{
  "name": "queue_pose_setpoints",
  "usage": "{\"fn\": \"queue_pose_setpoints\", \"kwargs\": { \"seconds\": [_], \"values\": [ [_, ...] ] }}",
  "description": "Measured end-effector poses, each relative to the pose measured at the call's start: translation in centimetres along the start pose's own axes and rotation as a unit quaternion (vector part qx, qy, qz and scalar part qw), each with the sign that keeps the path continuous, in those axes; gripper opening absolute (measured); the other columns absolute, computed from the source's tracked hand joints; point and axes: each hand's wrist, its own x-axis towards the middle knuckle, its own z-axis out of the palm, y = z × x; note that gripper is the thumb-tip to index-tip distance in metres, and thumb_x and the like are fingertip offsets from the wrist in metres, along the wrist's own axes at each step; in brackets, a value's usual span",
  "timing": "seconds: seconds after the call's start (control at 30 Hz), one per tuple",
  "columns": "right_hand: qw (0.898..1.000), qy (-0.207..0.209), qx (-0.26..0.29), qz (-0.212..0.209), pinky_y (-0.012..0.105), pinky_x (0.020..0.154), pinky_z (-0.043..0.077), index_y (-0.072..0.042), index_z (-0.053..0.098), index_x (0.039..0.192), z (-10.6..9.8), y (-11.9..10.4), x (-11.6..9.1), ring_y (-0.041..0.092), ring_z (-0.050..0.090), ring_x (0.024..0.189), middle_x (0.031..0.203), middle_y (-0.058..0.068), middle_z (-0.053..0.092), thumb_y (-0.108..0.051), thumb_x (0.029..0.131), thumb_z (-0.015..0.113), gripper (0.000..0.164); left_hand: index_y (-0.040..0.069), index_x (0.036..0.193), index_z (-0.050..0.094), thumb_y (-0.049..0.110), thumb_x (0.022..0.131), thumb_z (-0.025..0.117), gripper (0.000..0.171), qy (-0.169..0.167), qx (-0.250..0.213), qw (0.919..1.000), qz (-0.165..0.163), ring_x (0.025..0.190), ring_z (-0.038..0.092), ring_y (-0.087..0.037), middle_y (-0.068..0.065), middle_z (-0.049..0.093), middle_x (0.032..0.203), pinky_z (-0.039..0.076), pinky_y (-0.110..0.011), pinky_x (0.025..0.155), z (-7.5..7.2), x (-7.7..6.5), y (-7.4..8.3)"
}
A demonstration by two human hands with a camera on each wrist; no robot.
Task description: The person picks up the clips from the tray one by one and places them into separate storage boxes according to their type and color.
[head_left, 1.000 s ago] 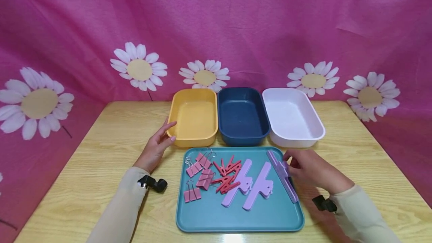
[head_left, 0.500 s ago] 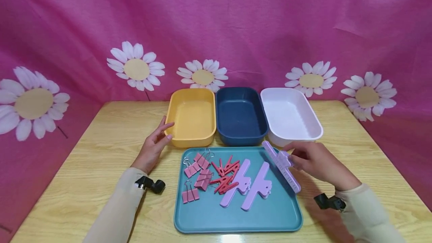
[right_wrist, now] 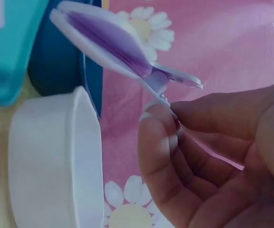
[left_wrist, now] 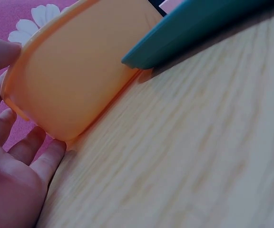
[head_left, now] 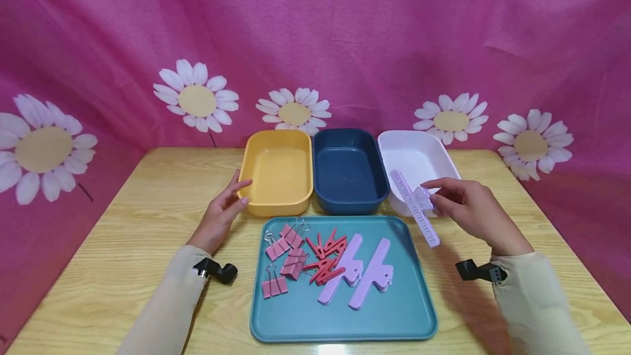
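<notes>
Between thumb and fingertips, my right hand (head_left: 470,211) pinches a lilac bag clip (head_left: 414,205) by one handle. The clip hangs tilted over the front rim of the white bin (head_left: 455,169); in the right wrist view the clip (right_wrist: 103,38) shows edge-on above the bin. My left hand (head_left: 220,217) rests at the left side of the yellow bin (head_left: 278,208), its fingertips touching the outer wall, as the left wrist view shows. Two more lilac bag clips (head_left: 373,273) lie on the teal tray (head_left: 384,330), beside red clothespins (head_left: 325,264) and pink binder clips (head_left: 294,263).
A navy bin (head_left: 352,207) stands between the yellow and white bins, all three in a row behind the tray. Behind the wooden table (head_left: 148,207) hangs a magenta cloth (head_left: 315,43) with daisies.
My right hand has lifted the lilac bag clip off the tray's right side and carried it up and back to the white bin's front. The left hand has stayed at the yellow bin.
</notes>
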Motion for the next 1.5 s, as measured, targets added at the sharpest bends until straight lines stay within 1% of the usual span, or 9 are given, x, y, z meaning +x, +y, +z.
{"fn": "queue_pose_setpoints", "kwargs": {
  "seconds": [0.17, 0.3, 0.43, 0.67, 0.87, 1.07, 1.17, 1.3, 1.5],
  "values": [
    [1.0, 0.025, 0.008, 0.01, 0.028, 0.061, 0.054, -0.009, 0.065, 0.121, -0.4, 0.6, 1.6, 0.023, 0.061, 0.075, 0.085, 0.01, 0.067, -0.019, 0.097, 0.059, 0.027, 0.016, 0.143, 0.047, 0.027, 0.098, 0.057, 0.048, -0.003, -0.003, 1.0, -0.001, 0.146, 0.005, -0.008, 0.018, 0.009, 0.159, 0.014, -0.039, 0.118, 0.0, 0.1, 0.0],
    [0.998, 0.041, 0.037, 0.028, 0.027, 0.066, 0.055, -0.007, 0.063, 0.124, -0.5, 0.9, 2.8, 0.021, 0.064, 0.078, 0.095, 0.014, 0.068, -0.022, 0.099, 0.056, 0.03, 0.017, 0.143, 0.047, 0.029, 0.098, 0.058, 0.048, -0.006, -0.004, 1.0, -0.002, 0.146, 0.005, -0.008, 0.018, 0.008, 0.159, 0.014, -0.04, 0.118, 0.1, 0.2, 0.0],
    [0.995, 0.052, 0.068, 0.047, 0.024, 0.069, 0.055, -0.007, 0.06, 0.129, -0.5, 1.1, 3.9, 0.021, 0.064, 0.082, 0.107, 0.017, 0.064, -0.024, 0.1, 0.052, 0.035, 0.015, 0.143, 0.046, 0.025, 0.098, 0.057, 0.047, -0.005, -0.005, 1.0, -0.006, 0.146, 0.004, -0.009, 0.019, 0.009, 0.159, 0.014, -0.04, 0.118, 0.0, 0.2, -0.1],
    [0.99, 0.079, 0.099, 0.056, 0.018, 0.071, 0.054, -0.005, 0.055, 0.135, -0.6, 1.9, 5.4, 0.017, 0.064, 0.08, 0.105, 0.022, 0.063, -0.02, 0.101, 0.05, 0.037, 0.015, 0.143, 0.047, 0.025, 0.099, 0.056, 0.046, -0.008, -0.008, 0.9999, 0.001, 0.146, 0.005, -0.009, 0.019, 0.01, 0.159, 0.015, -0.039, 0.118, 0.1, 0.2, -0.2],
    [0.984, 0.099, 0.135, 0.067, 0.021, 0.073, 0.056, -0.005, 0.053, 0.137, 0.2, 3.1, 6.5, 0.014, 0.064, 0.078, 0.107, 0.02, 0.062, -0.018, 0.1, 0.052, 0.039, 0.017, 0.143, 0.047, 0.031, 0.097, 0.059, 0.049, -0.013, -0.012, 0.9998, -0.007, 0.146, 0.005, -0.009, 0.019, 0.01, 0.159, 0.014, -0.039, 0.119, 0.1, 0.1, -0.3],
    [0.976, 0.106, 0.177, 0.065, 0.025, 0.075, 0.057, -0.003, 0.053, 0.137, 1.4, 4.0, 7.8, 0.012, 0.065, 0.078, 0.104, 0.018, 0.06, -0.015, 0.099, 0.054, 0.039, 0.012, 0.142, 0.047, 0.021, 0.099, 0.055, 0.045, -0.01, -0.014, 0.9997, 0.015, 0.146, 0.006, -0.01, 0.015, 0.01, 0.16, 0.014, -0.04, 0.118, -0.3, -0.1, 0.0],
    [0.977, 0.1, 0.169, 0.087, 0.027, 0.077, 0.057, -0.006, 0.053, 0.137, 1.7, 4.3, 7.8, 0.015, 0.065, 0.082, 0.107, 0.018, 0.06, -0.018, 0.1, 0.054, 0.04, 0.01, 0.142, 0.047, 0.017, 0.1, 0.054, 0.043, -0.012, -0.013, 0.9996, 0.023, 0.146, 0.006, -0.009, 0.014, 0.01, 0.16, 0.013, -0.04, 0.119, -0.4, -0.1, 0.1],
    [0.98, 0.088, 0.141, 0.105, 0.027, 0.08, 0.056, -0.009, 0.052, 0.139, 1.9, 4.8, 7.8, 0.021, 0.065, 0.087, 0.111, 0.019, 0.06, -0.022, 0.1, 0.053, 0.041, 0.01, 0.142, 0.046, 0.017, 0.1, 0.054, 0.044, -0.014, -0.014, 0.9996, 0.02, 0.146, 0.005, -0.009, 0.014, 0.01, 0.16, 0.011, -0.04, 0.119, -0.3, -0.1, 0.0],
    [0.984, 0.075, 0.1, 0.123, 0.035, 0.084, 0.056, -0.009, 0.051, 0.14, 2.6, 5.5, 8.4, 0.03, 0.064, 0.092, 0.113, 0.019, 0.061, -0.022, 0.101, 0.051, 0.041, 0.011, 0.142, 0.047, 0.018, 0.1, 0.054, 0.043, -0.016, -0.021, 0.9994, 0.023, 0.147, 0.005, -0.01, 0.013, 0.009, 0.161, 0.01, -0.039, 0.119, -0.3, -0.1, -0.2]
  ]
}}
